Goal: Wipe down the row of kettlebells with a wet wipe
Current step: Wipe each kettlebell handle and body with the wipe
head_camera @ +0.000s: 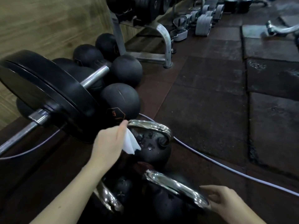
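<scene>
Three black kettlebells with chrome handles stand in a row on the dark floor. The far kettlebell (152, 143) has wet spots on its body. My left hand (108, 143) is shut on a white wet wipe (130, 143) and presses it against the left end of that kettlebell's handle. The middle kettlebell (169, 199) is closest to my right hand (221, 201), whose fingers rest on the right end of its chrome handle. The near kettlebell (111, 198) lies partly under my left forearm.
A loaded barbell (48, 88) with large black plates juts in at the left. Several black medicine balls (120, 101) crowd the wooden wall behind it. A pale cable (210, 159) runs across the rubber floor tiles. A plate rack (161, 36) and grey dumbbells (203, 24) stand farther back.
</scene>
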`<state>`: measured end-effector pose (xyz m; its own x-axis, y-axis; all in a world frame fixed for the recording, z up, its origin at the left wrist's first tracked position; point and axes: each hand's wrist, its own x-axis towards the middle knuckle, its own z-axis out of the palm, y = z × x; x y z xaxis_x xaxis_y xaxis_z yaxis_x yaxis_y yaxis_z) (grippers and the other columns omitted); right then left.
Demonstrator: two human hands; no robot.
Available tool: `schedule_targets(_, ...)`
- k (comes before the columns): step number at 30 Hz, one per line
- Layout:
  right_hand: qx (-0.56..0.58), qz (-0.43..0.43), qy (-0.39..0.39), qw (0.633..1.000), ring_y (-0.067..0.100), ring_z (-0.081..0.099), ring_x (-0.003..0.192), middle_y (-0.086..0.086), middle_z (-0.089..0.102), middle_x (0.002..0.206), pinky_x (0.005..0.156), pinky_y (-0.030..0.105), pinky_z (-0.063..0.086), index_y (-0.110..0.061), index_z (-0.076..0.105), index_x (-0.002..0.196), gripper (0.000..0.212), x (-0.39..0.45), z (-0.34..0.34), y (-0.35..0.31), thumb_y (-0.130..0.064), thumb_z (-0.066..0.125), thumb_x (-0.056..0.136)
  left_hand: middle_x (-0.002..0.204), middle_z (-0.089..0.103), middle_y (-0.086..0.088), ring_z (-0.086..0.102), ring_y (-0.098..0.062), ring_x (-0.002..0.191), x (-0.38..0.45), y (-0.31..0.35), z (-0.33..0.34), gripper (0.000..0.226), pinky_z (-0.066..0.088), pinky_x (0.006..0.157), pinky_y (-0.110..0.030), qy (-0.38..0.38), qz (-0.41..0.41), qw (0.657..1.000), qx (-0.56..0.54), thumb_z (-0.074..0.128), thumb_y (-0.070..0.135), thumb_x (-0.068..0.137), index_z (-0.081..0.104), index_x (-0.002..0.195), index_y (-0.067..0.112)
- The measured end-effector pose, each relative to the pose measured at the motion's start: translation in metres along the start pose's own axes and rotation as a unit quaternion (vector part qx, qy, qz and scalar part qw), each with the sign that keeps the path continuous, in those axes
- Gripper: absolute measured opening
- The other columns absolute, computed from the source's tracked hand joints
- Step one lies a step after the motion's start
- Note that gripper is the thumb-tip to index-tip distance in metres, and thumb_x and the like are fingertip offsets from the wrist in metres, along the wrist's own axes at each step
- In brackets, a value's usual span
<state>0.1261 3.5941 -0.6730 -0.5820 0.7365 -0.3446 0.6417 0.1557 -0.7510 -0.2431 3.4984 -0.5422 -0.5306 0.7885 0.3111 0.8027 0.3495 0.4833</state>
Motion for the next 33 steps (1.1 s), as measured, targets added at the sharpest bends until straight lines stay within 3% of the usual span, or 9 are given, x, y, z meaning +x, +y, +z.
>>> schedule_targets(4, -0.026, 0.012, 0.016, 0.999, -0.020, 0.063, 0.101, -0.029, 0.074, 0.103, 0.102, 0.019, 0.052, -0.047, 0.071, 0.107, 0.039, 0.038, -0.011, -0.010, -0.049, 0.087, 0.073, 0.050, 0.040, 0.006, 0.046, -0.025, 0.052, 0.050, 0.005, -0.035, 0.060, 0.032, 0.060, -0.036, 0.172, -0.037, 0.984, -0.025, 0.039, 0.030, 0.113, 0.038, 0.054, 0.017)
schedule_targets(7, 0.015, -0.017, 0.011, 1.000, -0.012, 0.057, 0.122, -0.028, 0.065, 0.125, 0.111, 0.024, 0.045, -0.041, 0.064, 0.129, 0.084, 0.068, -0.005, -0.030, -0.080, 0.078, 0.057, 0.051, 0.041, 0.007, 0.042, -0.016, 0.051, 0.075, 0.010, -0.029, 0.061, 0.031, 0.057, -0.031, 0.257, -0.076, 0.959, -0.096, 0.036, 0.035, 0.113, 0.037, 0.053, 0.023)
schedule_targets(9, 0.040, -0.036, 0.009, 0.999, -0.009, 0.050, 0.132, -0.026, 0.056, 0.138, 0.115, 0.026, 0.041, -0.035, 0.054, 0.144, 0.111, 0.088, 0.004, -0.046, -0.086, 0.077, 0.048, 0.060, 0.061, 0.002, 0.060, -0.024, 0.065, 0.081, 0.011, -0.008, 0.062, 0.043, 0.067, -0.034, 0.207, -0.051, 0.967, -0.141, 0.033, 0.039, 0.112, 0.060, 0.061, 0.018)
schedule_targets(12, 0.053, -0.064, 0.009, 0.997, -0.010, 0.042, 0.138, -0.028, 0.050, 0.146, 0.118, 0.026, 0.036, -0.037, 0.043, 0.152, 0.121, 0.118, 0.023, -0.067, -0.080, 0.084, 0.047, 0.110, 0.078, -0.001, 0.070, -0.024, 0.110, 0.064, 0.009, 0.042, 0.060, 0.050, 0.101, -0.040, -0.055, 0.123, 0.991, -0.025, 0.024, 0.042, 0.104, 0.075, 0.117, 0.014)
schedule_targets(15, 0.048, -0.080, -0.010, 0.996, -0.025, 0.045, 0.122, -0.044, 0.057, 0.126, 0.108, 0.010, 0.036, -0.053, 0.051, 0.133, 0.091, 0.139, 0.038, -0.083, -0.056, 0.095, 0.054, 0.114, 0.067, 0.000, 0.059, -0.024, 0.108, 0.043, 0.003, 0.070, 0.054, 0.037, 0.113, -0.042, -0.104, 0.247, 0.955, 0.125, 0.032, 0.050, 0.105, 0.064, 0.128, 0.013)
schedule_targets(17, 0.056, -0.073, -0.015, 0.996, -0.023, 0.053, 0.112, -0.045, 0.062, 0.115, 0.103, 0.018, 0.044, -0.057, 0.057, 0.115, 0.073, 0.151, 0.046, -0.088, -0.048, 0.096, 0.053, 0.113, 0.063, -0.001, 0.057, -0.025, 0.105, 0.045, -0.001, 0.072, 0.055, 0.036, 0.115, -0.044, -0.093, 0.272, 0.945, 0.159, 0.032, 0.052, 0.107, 0.061, 0.131, 0.011)
schedule_targets(26, 0.092, -0.040, -0.026, 0.995, -0.013, 0.059, 0.105, -0.035, 0.067, 0.106, 0.085, 0.009, 0.044, -0.059, 0.055, 0.112, 0.073, 0.166, 0.058, -0.071, -0.041, 0.098, 0.056, 0.066, 0.053, 0.001, 0.057, -0.024, 0.053, 0.071, 0.041, 0.089, 0.045, 0.040, 0.050, -0.034, -0.065, 0.421, 0.876, 0.225, 0.044, 0.053, 0.105, 0.060, 0.079, 0.019)
schedule_targets(29, 0.113, -0.002, -0.033, 0.993, -0.004, 0.064, 0.108, -0.023, 0.072, 0.108, 0.084, 0.018, 0.048, -0.044, 0.064, 0.117, 0.074, 0.168, 0.061, -0.066, -0.053, 0.094, 0.050, 0.060, 0.057, 0.002, 0.060, -0.024, 0.048, 0.066, 0.063, 0.116, 0.046, 0.029, 0.049, -0.030, -0.100, 0.455, 0.844, 0.264, 0.039, 0.043, 0.103, 0.065, 0.073, 0.019)
schedule_targets(33, 0.119, -0.005, -0.025, 0.993, -0.010, 0.059, 0.103, -0.025, 0.068, 0.107, 0.083, 0.007, 0.044, -0.048, 0.062, 0.114, 0.071, 0.168, 0.061, -0.068, -0.047, 0.097, 0.051, 0.065, 0.056, 0.002, 0.060, -0.026, 0.058, 0.066, 0.058, 0.107, 0.050, 0.031, 0.058, -0.034, -0.139, 0.399, 0.875, 0.236, 0.032, 0.048, 0.103, 0.062, 0.075, 0.021)
